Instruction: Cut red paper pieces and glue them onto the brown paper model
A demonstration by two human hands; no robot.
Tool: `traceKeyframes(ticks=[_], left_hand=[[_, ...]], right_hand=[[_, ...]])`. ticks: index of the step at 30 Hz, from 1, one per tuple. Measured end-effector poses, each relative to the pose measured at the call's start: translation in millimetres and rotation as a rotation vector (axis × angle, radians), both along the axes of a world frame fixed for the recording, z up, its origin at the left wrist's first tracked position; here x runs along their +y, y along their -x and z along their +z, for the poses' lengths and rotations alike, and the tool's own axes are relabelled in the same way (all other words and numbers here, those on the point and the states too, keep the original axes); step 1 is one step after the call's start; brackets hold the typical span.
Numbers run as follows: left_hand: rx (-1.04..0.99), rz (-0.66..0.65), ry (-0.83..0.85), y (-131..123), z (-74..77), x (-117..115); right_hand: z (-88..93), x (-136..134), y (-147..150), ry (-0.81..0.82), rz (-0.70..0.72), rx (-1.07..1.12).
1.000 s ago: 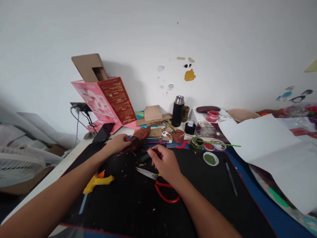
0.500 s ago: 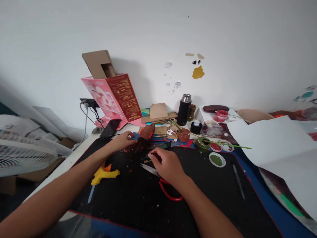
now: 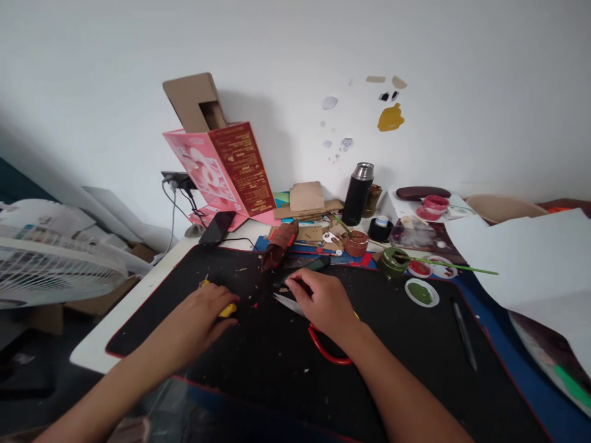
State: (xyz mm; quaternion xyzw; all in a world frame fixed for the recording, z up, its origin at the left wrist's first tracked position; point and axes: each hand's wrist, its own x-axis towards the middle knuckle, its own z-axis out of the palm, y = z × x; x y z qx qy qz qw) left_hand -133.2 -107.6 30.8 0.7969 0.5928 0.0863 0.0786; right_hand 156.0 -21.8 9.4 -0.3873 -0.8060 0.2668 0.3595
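My left hand [image 3: 198, 317] is over a yellow glue gun [image 3: 228, 310], fingers curled around it and covering most of it. My right hand [image 3: 323, 301] rests on the black mat with thumb and fingertips pinched; whatever is between them is too small to make out. Under that hand lie scissors [image 3: 330, 351] with red handles, blades pointing left. Beyond the hands, a brown, wrapped-looking piece with red edges [image 3: 281, 243] lies at the mat's far edge. A dark, slim tool [image 3: 318, 264] sits just past my right fingertips.
At the back stand a black thermos [image 3: 357, 195] and open paint jars, one brown [image 3: 356, 244], one green [image 3: 393, 263]. A lid of green paint [image 3: 421, 293] and a black pen [image 3: 463, 332] lie right. A phone [image 3: 218, 228] and fan [image 3: 64, 264] are left.
My left hand has left the brown piece and moved down and toward me onto the glue gun. My right hand keeps its pinch by the scissors. The view has shifted slightly.
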Motion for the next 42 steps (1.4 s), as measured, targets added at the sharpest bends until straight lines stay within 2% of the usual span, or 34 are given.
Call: traceKeyframes(ticks=[3,6,11,17,25,29,33,37,40,42], left_hand=[[0.055,-0.003,-0.052,2,-14.1,-4],[0.081,-0.012,-0.043,1,-19.8,-3],[0.115,-0.090,0.028,4,-19.2,0],[0.139,-0.099,0.042,13,-20.0,6],[0.215,-0.054,-0.026,38,-3.6,31],[0.230,-0.051,0.014,47,-8.5,41],[0.176,-0.056,0.050,52,-16.4,40],[0.075,-0.042,-0.093,38,-9.1,34],[-0.022,-0.062,-0.134,8,2.6,34],[-0.101,-0.136,-0.097,-17,9.0,37]], right_hand=[[-1.7,0,0,-0.007,0.013,-0.032],[-3.2,0,1,-0.016,0.025,-0.052],[-2.5,1,0,-0.006,0.027,-0.037],[2.7,1,-2,0.028,-0.016,0.064],[6.3,5,-7,0.138,-0.086,0.160],[6.4,8,-8,0.209,-0.101,0.259],[9.7,12,-12,0.307,-0.129,0.443],[18.5,14,-16,0.388,-0.165,0.587],[24.1,16,-19,0.384,-0.183,0.636],[25.5,17,-20,0.380,-0.180,0.667]])
